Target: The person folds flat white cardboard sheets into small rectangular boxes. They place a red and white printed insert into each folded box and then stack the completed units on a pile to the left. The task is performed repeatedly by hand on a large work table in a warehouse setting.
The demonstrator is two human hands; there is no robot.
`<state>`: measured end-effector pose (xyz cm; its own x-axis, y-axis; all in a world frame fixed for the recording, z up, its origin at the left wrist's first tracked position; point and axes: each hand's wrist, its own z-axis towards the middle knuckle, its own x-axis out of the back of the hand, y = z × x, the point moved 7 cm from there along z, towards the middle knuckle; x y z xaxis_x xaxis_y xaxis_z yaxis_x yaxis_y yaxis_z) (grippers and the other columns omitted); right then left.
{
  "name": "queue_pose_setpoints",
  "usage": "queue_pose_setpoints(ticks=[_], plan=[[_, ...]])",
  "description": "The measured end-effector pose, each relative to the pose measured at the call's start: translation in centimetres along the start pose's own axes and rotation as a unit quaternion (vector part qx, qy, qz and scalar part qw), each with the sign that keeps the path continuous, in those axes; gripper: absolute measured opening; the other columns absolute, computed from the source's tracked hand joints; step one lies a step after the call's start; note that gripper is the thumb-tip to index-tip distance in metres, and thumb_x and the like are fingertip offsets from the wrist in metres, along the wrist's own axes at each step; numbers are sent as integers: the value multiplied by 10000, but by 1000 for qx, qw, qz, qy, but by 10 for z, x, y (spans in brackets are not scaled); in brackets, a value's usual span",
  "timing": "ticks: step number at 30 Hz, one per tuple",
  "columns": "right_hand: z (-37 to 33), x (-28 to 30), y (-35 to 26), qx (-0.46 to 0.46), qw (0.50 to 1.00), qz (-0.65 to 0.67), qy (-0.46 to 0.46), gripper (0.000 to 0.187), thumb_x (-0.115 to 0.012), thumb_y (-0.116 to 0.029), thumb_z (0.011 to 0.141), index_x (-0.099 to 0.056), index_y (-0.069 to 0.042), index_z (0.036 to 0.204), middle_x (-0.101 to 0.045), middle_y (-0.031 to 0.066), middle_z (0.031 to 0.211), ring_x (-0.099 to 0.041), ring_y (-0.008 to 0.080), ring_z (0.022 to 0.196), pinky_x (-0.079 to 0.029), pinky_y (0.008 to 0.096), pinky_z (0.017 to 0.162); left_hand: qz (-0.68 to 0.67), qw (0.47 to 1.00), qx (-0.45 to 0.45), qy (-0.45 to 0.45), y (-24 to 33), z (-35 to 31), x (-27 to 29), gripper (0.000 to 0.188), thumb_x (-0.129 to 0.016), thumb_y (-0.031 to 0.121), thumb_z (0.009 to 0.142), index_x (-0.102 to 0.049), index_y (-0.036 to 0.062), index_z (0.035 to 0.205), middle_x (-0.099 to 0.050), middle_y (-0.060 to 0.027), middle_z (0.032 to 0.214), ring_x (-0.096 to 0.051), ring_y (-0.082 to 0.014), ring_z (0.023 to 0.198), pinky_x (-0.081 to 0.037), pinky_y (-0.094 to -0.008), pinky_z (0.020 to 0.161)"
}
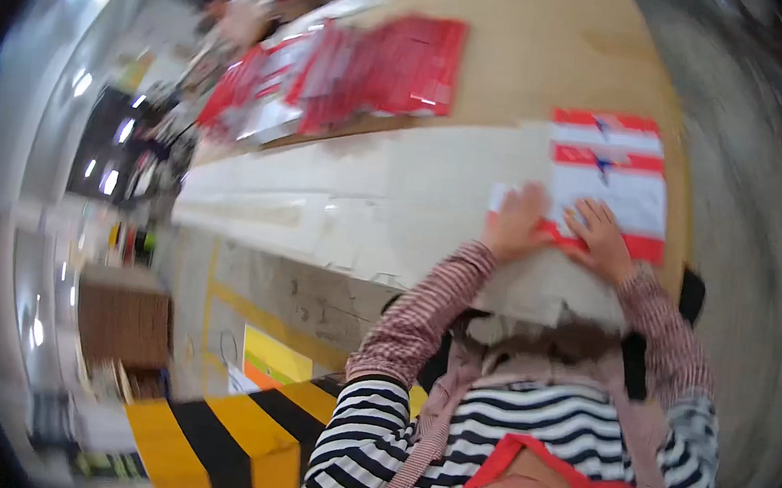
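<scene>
Red and white flat packages with small blue marks lie overlapped at the right end of the table. My right hand rests on the lower part of them, its fingers spread and flat. Close beside it, my left hand lies flat with fingers stretched out, somewhat blurred. Under the left hand shows the white and red edge of what looks like another flat package; most of it is hidden. Neither hand grips anything.
A long row of red and white packages lies along the far left of the table, which has white and brown cardboard on top. A yellow and black striped block stands at lower left. Beyond it is a brown stack.
</scene>
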<state>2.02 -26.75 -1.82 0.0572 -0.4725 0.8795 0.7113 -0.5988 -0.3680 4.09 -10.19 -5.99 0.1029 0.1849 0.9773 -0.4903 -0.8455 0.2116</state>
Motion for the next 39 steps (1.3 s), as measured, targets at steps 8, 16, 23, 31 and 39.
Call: queue_pose_setpoints(ticks=[8,16,23,31,39], plan=[[-26,29,31,-145,988,49,-36,462,-690,-281,881,-619,-72,1287,-469,182,1453,-397,362,1369,-291,447,1143,11,999,22,28,0,-5,1,569,-435,412,991,-371,151,1492,-240,-195,1586,-208,-349,1478,-152,-544,1184],[-174,21,170,-389,482,691,374,495,-620,-263,963,-485,-50,1389,-526,128,1382,-490,293,1269,-357,427,1087,-88,993,48,55,8,-3,15,627,-401,348,1011,-235,32,1527,-205,-190,1599,-173,-325,1492,-121,-515,1200],[55,6,7,-259,739,572,244,356,-626,-145,917,-575,30,1223,-624,101,1161,-573,222,1073,-456,379,936,-389,904,50,173,-13,38,25,631,-467,129,957,-224,-8,1523,-138,-234,1604,-119,-386,1491,-132,-443,1209],[121,91,150,-231,768,597,-7,708,-709,-153,855,-369,-25,1463,-578,109,1325,-592,191,1145,-488,339,965,-246,887,175,348,-77,-60,50,679,-525,129,953,-193,-1,1531,-256,-242,1551,-224,-389,1451,-184,-434,1196],[284,36,241,-229,901,330,-162,703,-696,4,701,-515,-15,1380,-685,109,1061,-653,146,843,-567,316,737,-285,873,192,346,-98,-89,50,709,-553,245,972,-192,-20,1522,-285,-247,1530,-277,-395,1422,-229,-434,1179]])
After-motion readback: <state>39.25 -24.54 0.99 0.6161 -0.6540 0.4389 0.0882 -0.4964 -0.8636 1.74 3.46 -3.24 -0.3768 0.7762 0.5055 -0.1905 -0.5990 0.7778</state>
